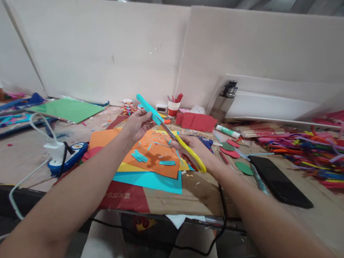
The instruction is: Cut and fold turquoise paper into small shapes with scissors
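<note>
My left hand (140, 125) pinches a narrow turquoise paper strip (146, 105) that slants up to the left above the table. In my right hand (193, 149) is a pair of yellow-handled scissors (188, 147), its blades pointing up and left at the strip's lower end. Below both hands lie orange paper (169, 170) and turquoise paper (152, 182), overlapping with yellow sheets. Small turquoise cut pieces (167, 163) and thin scraps are scattered over the orange sheet.
A black phone (280, 179) and a heap of coloured pipe cleaners (321, 156) lie at right. At left sits a blue power strip (68, 159) with a white plug. Behind are a red-and-white cup (173, 108), red paper (198, 121), a bottle (223, 100) and a green sheet (70, 109).
</note>
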